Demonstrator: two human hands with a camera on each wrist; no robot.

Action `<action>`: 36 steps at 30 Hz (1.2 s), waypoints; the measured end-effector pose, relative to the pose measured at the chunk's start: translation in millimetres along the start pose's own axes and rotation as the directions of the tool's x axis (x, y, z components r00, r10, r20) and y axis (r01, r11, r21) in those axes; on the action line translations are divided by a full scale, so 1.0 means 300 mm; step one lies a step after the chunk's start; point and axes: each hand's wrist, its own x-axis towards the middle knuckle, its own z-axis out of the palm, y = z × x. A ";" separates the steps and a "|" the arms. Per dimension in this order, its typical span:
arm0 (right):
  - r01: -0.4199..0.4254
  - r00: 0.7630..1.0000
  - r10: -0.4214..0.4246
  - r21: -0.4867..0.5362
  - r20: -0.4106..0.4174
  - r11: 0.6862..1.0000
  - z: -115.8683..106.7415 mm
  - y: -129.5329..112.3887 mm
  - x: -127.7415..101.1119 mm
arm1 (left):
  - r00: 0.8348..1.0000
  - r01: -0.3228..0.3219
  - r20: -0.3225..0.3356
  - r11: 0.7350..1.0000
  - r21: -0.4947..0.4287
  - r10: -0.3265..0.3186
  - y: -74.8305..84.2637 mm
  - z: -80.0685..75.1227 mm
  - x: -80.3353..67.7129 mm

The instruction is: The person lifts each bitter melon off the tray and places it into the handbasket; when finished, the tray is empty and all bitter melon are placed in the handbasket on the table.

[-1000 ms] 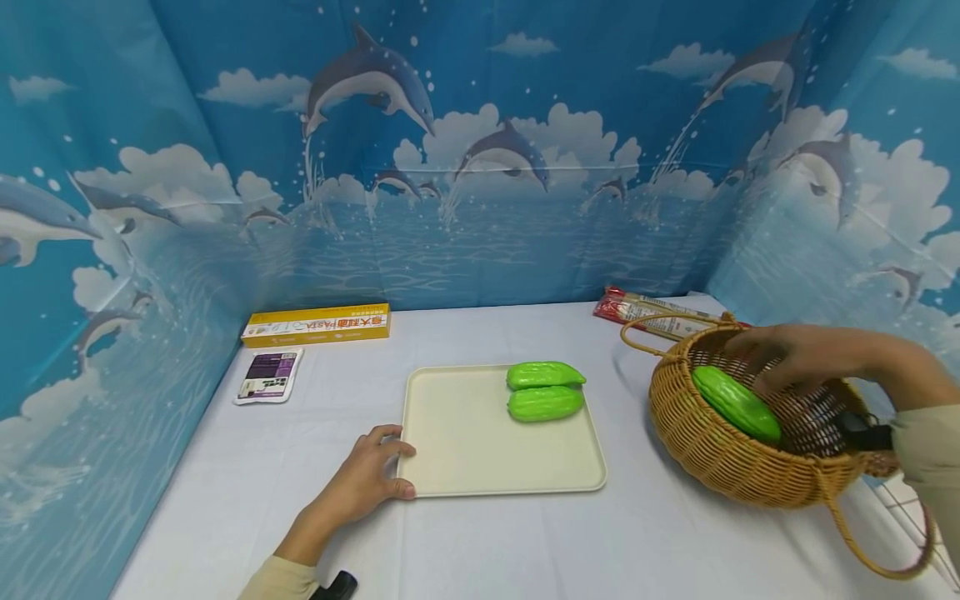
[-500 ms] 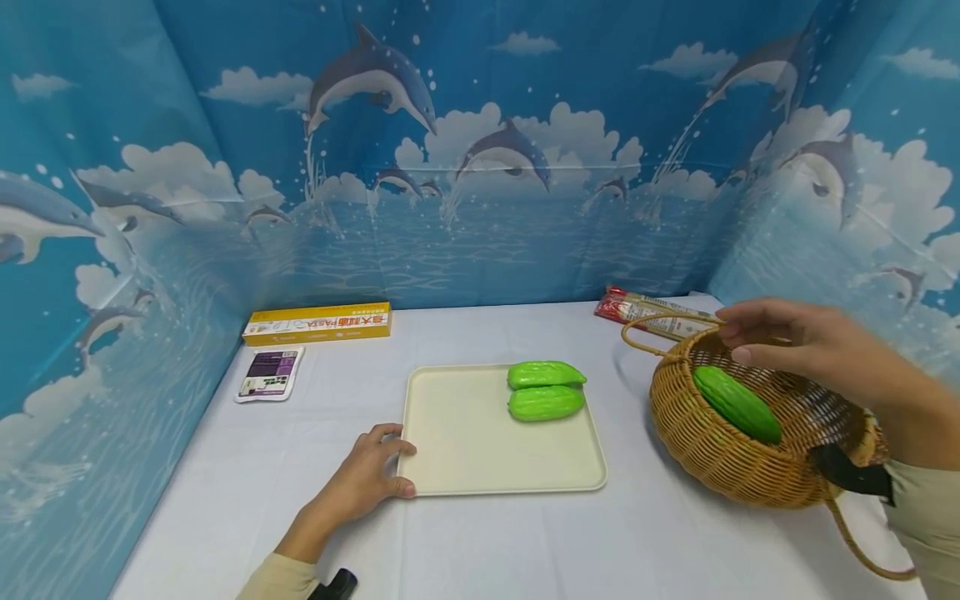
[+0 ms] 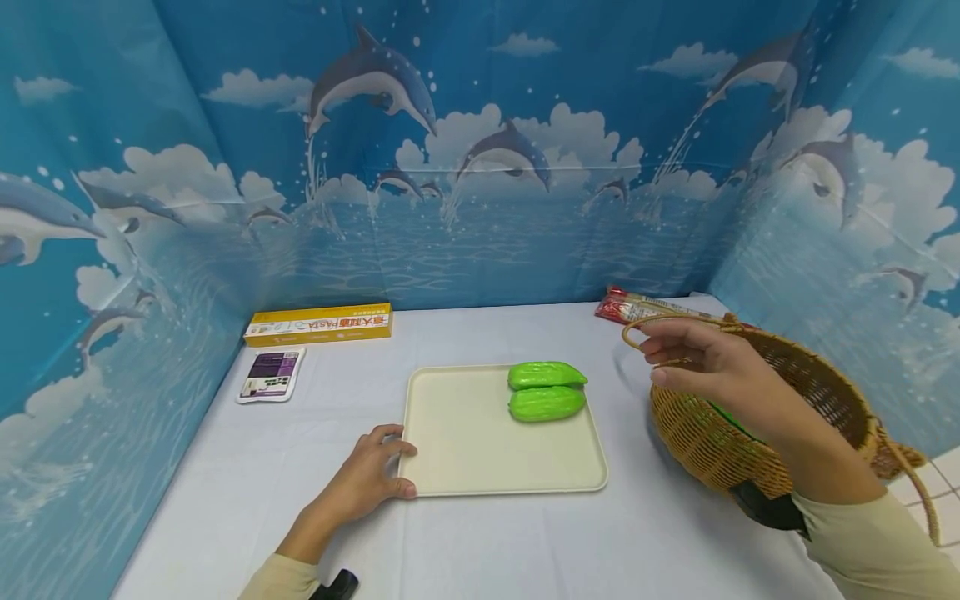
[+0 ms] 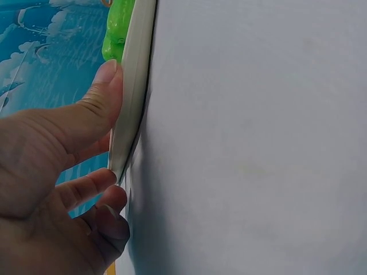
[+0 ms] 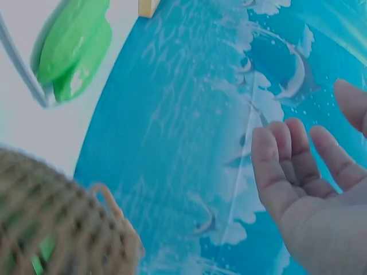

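My left hand (image 3: 367, 472) holds the left front corner of a cream tray (image 3: 465, 450); in the left wrist view the thumb (image 4: 108, 86) lies along the tray's rim. Two bright green bitter melons (image 3: 547, 403) lie side by side at the tray's back right. My right hand (image 3: 712, 367) is above the left side of a wicker basket (image 3: 690, 437), with loosely bent fingers and nothing in them. The right wrist view also shows that palm (image 5: 327, 212) bare. Another green melon sits in the basket, mostly hidden behind my right hand and forearm.
A yellow pasta box (image 3: 318, 325) and a white and purple packet (image 3: 272, 376) lie at the back left. A red and clear noodle packet (image 3: 622, 304) lies behind the basket. The basket's handle (image 3: 911, 483) reaches the table's right side. A dolphin-print curtain (image 3: 480, 208) encloses the table.
My right hand has come up out of the basket without anything and moved left over its rim. The basket has tipped or turned slightly. My left hand and the tray have stayed put.
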 end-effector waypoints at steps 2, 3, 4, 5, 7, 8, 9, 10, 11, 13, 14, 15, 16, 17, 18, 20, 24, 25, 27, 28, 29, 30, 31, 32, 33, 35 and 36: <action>-0.019 0.999 0.021 0.051 -0.036 0.999 0.021 0.000 0.010 | 1.000 -0.002 0.004 1.000 -0.003 0.002 -0.001 -0.002 0.001; -0.027 0.998 0.032 0.087 -0.058 0.996 0.030 0.001 0.015 | 1.000 -0.003 0.006 1.000 -0.003 0.003 -0.002 -0.004 0.002; -0.029 0.996 0.039 0.128 -0.081 0.991 0.038 0.001 0.020 | 1.000 -0.002 0.008 1.000 -0.004 0.002 -0.003 -0.005 0.002; -0.019 0.994 0.038 0.184 -0.099 0.983 0.045 0.002 0.026 | 1.000 -0.001 0.009 1.000 0.001 0.001 -0.005 -0.006 0.003; 0.015 0.991 0.025 0.303 -0.129 0.953 0.056 0.006 0.038 | 1.000 0.000 0.007 1.000 0.009 0.000 -0.006 -0.007 0.002; 0.034 0.991 0.015 0.349 -0.136 0.936 0.061 0.008 0.043 | 1.000 0.001 0.006 1.000 0.010 -0.001 -0.006 -0.006 0.002; 0.050 0.990 0.005 0.392 -0.140 0.918 0.066 0.011 0.047 | 1.000 0.003 0.004 1.000 0.012 -0.003 -0.006 -0.006 0.001; 0.064 0.990 -0.003 0.428 -0.142 0.901 0.070 0.013 0.051 | 1.000 0.003 0.004 1.000 0.015 -0.003 -0.006 -0.005 0.001; 0.073 0.990 -0.008 0.460 -0.143 0.885 0.076 0.015 0.054 | 1.000 0.003 0.004 1.000 0.016 -0.003 -0.005 -0.005 0.001; 0.070 0.988 0.006 0.484 -0.153 0.872 0.089 0.017 0.060 | 1.000 0.003 0.005 1.000 0.016 -0.003 -0.004 -0.005 0.002; 0.061 0.988 0.018 0.486 -0.156 0.872 0.096 0.018 0.063 | 1.000 0.002 0.004 1.000 0.017 -0.002 -0.004 -0.005 0.002; 0.051 0.987 0.032 0.490 -0.159 0.870 0.105 0.019 0.067 | 1.000 0.001 0.004 1.000 0.016 -0.001 -0.003 -0.005 0.003; 0.040 0.986 0.047 0.492 -0.163 0.869 0.114 0.020 0.070 | 1.000 0.000 0.004 1.000 0.017 0.000 -0.002 -0.004 0.003; 0.027 0.984 0.063 0.492 -0.166 0.870 0.124 0.021 0.075 | 1.000 0.000 0.003 1.000 0.016 0.000 -0.001 -0.004 0.003; 0.016 0.982 0.078 0.490 -0.170 0.872 0.135 0.023 0.079 | 1.000 0.000 0.003 1.000 0.016 0.000 -0.001 -0.004 0.003; -0.013 0.979 0.110 0.484 -0.174 0.875 0.159 0.032 0.089 | 1.000 -0.001 0.002 1.000 0.015 0.001 0.001 -0.003 0.002; -0.078 0.972 0.165 0.432 -0.167 0.899 0.215 0.062 0.108 | 1.000 0.005 0.007 1.000 0.011 -0.005 0.001 -0.004 0.001; -0.095 0.971 0.175 0.411 -0.161 0.907 0.228 0.070 0.111 | 1.000 0.007 0.008 1.000 0.011 -0.007 0.002 -0.004 0.001; -0.124 0.971 0.189 0.366 -0.147 0.922 0.250 0.088 0.120 | 1.000 0.010 0.010 1.000 0.009 -0.010 0.002 -0.004 0.001; -0.136 0.971 0.195 0.348 -0.141 0.928 0.259 0.097 0.125 | 1.000 0.009 0.011 1.000 0.008 -0.009 0.002 -0.004 0.001; -0.147 0.971 0.200 0.335 -0.131 0.931 0.266 0.106 0.128 | 1.000 0.008 0.011 1.000 0.007 -0.008 0.002 -0.004 0.000; -0.156 0.971 0.205 0.326 -0.123 0.932 0.274 0.114 0.132 | 1.000 0.007 0.010 1.000 0.007 -0.007 0.001 -0.004 0.001; -0.164 0.971 0.210 0.318 -0.116 0.934 0.280 0.123 0.137 | 1.000 0.004 0.009 1.000 0.006 -0.004 0.000 -0.004 0.001; -0.172 0.970 0.215 0.308 -0.112 0.936 0.287 0.135 0.142 | 1.000 0.001 0.007 1.000 0.006 -0.002 -0.001 -0.004 0.001; -0.181 0.970 0.220 0.298 -0.105 0.937 0.295 0.146 0.146 | 1.000 0.001 0.007 1.000 0.004 -0.001 -0.002 -0.004 0.001; -0.196 0.969 0.229 0.272 -0.094 0.942 0.312 0.167 0.155 | 1.000 0.000 0.005 1.000 0.002 0.000 -0.004 -0.004 0.003; -0.207 0.968 0.236 0.256 -0.088 0.944 0.322 0.178 0.160 | 1.000 0.001 0.004 1.000 0.002 -0.001 -0.005 -0.004 0.004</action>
